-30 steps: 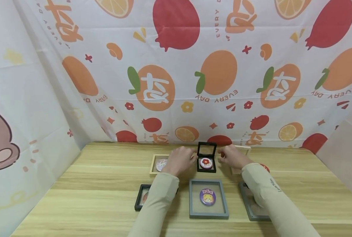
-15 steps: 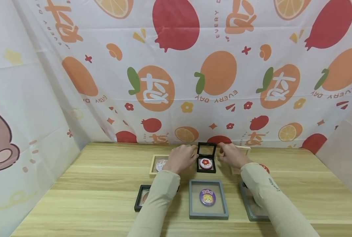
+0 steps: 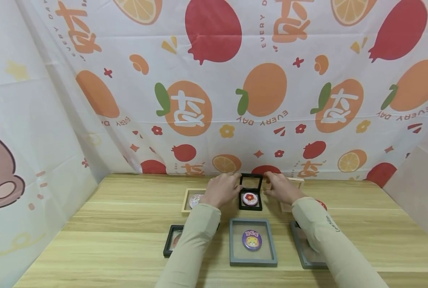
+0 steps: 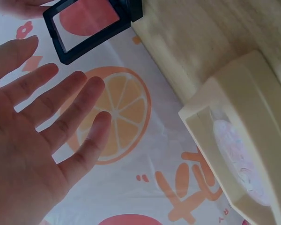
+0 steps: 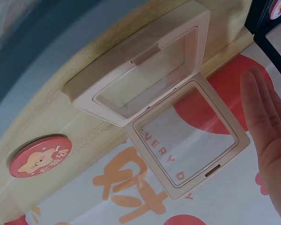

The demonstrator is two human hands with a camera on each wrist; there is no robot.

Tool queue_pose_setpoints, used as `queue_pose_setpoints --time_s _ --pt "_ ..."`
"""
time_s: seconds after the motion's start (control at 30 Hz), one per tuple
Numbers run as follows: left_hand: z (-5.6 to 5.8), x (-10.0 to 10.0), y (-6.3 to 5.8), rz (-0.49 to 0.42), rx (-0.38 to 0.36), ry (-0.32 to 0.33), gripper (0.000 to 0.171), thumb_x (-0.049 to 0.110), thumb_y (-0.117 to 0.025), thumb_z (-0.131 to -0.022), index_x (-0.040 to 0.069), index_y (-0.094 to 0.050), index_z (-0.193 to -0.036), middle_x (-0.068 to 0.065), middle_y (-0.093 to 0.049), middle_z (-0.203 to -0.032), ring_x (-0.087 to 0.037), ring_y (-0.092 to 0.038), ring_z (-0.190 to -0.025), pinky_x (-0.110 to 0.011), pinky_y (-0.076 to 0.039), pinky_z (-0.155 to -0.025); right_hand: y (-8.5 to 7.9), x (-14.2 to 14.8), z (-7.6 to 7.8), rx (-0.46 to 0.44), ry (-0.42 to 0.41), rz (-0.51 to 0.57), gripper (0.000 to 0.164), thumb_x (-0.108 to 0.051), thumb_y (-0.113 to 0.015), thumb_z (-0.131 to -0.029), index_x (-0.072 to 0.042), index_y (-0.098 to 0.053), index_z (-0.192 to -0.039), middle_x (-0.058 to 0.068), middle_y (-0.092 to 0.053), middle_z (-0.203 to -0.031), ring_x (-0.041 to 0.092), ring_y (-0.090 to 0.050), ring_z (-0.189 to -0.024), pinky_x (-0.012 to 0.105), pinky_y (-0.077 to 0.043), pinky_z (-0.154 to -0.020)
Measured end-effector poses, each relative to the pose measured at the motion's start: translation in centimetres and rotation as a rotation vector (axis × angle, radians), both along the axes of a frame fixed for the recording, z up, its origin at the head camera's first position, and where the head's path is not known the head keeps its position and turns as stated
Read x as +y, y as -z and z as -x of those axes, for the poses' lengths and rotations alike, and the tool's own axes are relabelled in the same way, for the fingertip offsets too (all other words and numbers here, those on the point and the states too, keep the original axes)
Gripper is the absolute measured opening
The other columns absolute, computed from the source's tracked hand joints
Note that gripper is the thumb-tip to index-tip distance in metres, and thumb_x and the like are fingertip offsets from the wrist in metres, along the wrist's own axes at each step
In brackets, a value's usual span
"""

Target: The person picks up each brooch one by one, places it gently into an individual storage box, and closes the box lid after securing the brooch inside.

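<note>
A small black display case (image 3: pixel 250 207) stands with its lid raised at the back of the table. In its base lies a round badge (image 3: pixel 250 199) with a red flower. My left hand (image 3: pixel 222 189) is at the left side of the raised lid (image 4: pixel 65 52), its fingers spread in the left wrist view. On the other side, my right hand (image 3: pixel 283 189) has its fingertips close to the lid's right edge. The right wrist view shows those fingers (image 5: pixel 257 93) extended beside the black lid (image 5: pixel 277 51). Neither hand grips anything.
A cream case (image 5: pixel 145 61) stands with its lid raised beside a red badge (image 5: pixel 40 157). Another cream case (image 4: pixel 234 140) with a pale badge is at the left. Nearer stand a grey case (image 3: pixel 253 262) with a purple bear badge, another grey case (image 3: pixel 300 248) and a black one (image 3: pixel 168 242).
Both hands have shifted slightly inward and up, closer to the sides of the black case's raised lid. The cases and badges stay where they were.
</note>
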State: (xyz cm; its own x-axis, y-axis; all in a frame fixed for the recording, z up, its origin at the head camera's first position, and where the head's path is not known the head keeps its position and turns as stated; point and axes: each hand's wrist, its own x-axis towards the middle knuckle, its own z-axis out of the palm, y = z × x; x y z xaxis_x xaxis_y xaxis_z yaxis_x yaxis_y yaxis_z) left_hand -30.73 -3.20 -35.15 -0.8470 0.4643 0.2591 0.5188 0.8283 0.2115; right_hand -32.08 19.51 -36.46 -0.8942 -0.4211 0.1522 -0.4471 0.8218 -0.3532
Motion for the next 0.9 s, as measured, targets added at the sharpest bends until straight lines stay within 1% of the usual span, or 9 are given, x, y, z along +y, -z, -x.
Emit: queue_pose_setpoints --time_s 0.1,0.3,0.4,0.5,0.53,0.67,0.73,0.8,0.9 --pt "0.14 -0.11 0.08 0.003 -0.008 0.0 0.037 0.026 -0.066 -0.1 0.008 -0.064 -0.134 -0.013 -0.069 -0.124 -0.032 -0.068 -0.107 -0.05 -0.057 -0.082 -0.09 -0.09 -0.05 -0.008 0.005 0.006 0.052 0.001 -0.075 -0.09 0.013 -0.049 -0.134 0.028 -0.062 -0.116 0.032 -0.067 -0.09 0.042 -0.058 -0.079" --pt "0.42 -0.42 0.04 0.022 -0.03 -0.014 0.042 0.023 -0.065 -0.1 0.01 -0.06 -0.14 -0.011 -0.068 -0.129 -0.032 -0.067 -0.111 -0.05 -0.056 -0.084 -0.11 -0.19 -0.07 0.01 0.011 -0.017 0.056 0.0 -0.075 -0.089 0.012 -0.048 -0.137 0.028 -0.059 -0.127 0.026 -0.068 -0.084 0.041 -0.058 -0.078" --pt "0.51 -0.51 0.02 0.026 -0.032 -0.014 0.043 0.023 -0.065 -0.1 0.01 -0.06 -0.14 -0.011 -0.067 -0.13 -0.033 -0.066 -0.112 -0.05 -0.056 -0.085 -0.12 -0.38 -0.01 0.006 0.011 -0.024 0.057 0.0 -0.075 -0.09 0.012 -0.048 -0.138 0.029 -0.058 -0.13 0.027 -0.068 -0.087 0.043 -0.057 -0.082" --pt "0.52 -0.47 -0.04 0.023 -0.039 -0.009 0.043 0.025 -0.065 -0.101 0.008 -0.059 -0.14 -0.013 -0.067 -0.13 -0.033 -0.066 -0.112 -0.051 -0.056 -0.086 -0.15 -0.55 0.11 0.018 0.002 -0.031 0.06 -0.001 -0.076 -0.089 0.011 -0.046 -0.14 0.031 -0.056 -0.134 0.033 -0.068 -0.096 0.048 -0.055 -0.088" --pt "0.53 -0.44 -0.05 0.021 -0.045 -0.008 0.043 0.025 -0.064 -0.101 0.007 -0.059 -0.14 -0.013 -0.066 -0.131 -0.034 -0.066 -0.113 -0.051 -0.056 -0.086 -0.16 -0.61 0.17 0.02 -0.002 -0.023 0.06 -0.001 -0.076 -0.089 0.011 -0.046 -0.14 0.03 -0.057 -0.132 0.032 -0.068 -0.096 0.048 -0.055 -0.088" --pt "0.66 -0.26 0.05 0.005 -0.065 0.01 0.047 0.023 -0.061 -0.103 0.005 -0.051 -0.146 -0.015 -0.065 -0.132 -0.034 -0.067 -0.11 -0.05 -0.056 -0.086 -0.15 -0.72 0.32 0.04 -0.004 -0.018 0.064 0.0 -0.077 -0.087 0.009 -0.045 -0.142 0.029 -0.058 -0.134 0.032 -0.067 -0.098 0.049 -0.054 -0.091" --pt "0.74 -0.13 0.14 -0.007 -0.07 0.02 0.051 0.021 -0.059 -0.104 0.003 -0.045 -0.149 -0.017 -0.064 -0.133 -0.033 -0.067 -0.108 -0.048 -0.056 -0.085 -0.13 -0.73 0.33 0.043 -0.01 -0.008 0.065 0.002 -0.077 -0.087 0.008 -0.045 -0.143 0.028 -0.059 -0.133 0.028 -0.066 -0.091 0.047 -0.055 -0.088" --pt "0.75 -0.02 0.19 -0.017 -0.071 0.028 0.054 0.019 -0.057 -0.105 0.002 -0.039 -0.152 -0.018 -0.061 -0.136 -0.034 -0.067 -0.108 -0.048 -0.056 -0.086 -0.12 -0.74 0.27 0.053 -0.017 -0.006 0.065 0.003 -0.076 -0.087 0.008 -0.046 -0.144 0.028 -0.058 -0.135 0.029 -0.066 -0.091 0.047 -0.056 -0.087" --pt "0.79 0.16 0.24 -0.024 -0.068 0.045 0.053 0.019 -0.057 -0.105 0.0 -0.04 -0.152 -0.019 -0.061 -0.137 -0.034 -0.067 -0.108 -0.047 -0.055 -0.089 -0.06 -0.71 0.19 0.064 -0.033 0.013 0.059 0.004 -0.075 -0.087 0.007 -0.05 -0.14 0.027 -0.06 -0.131 0.025 -0.066 -0.083 0.044 -0.057 -0.081"
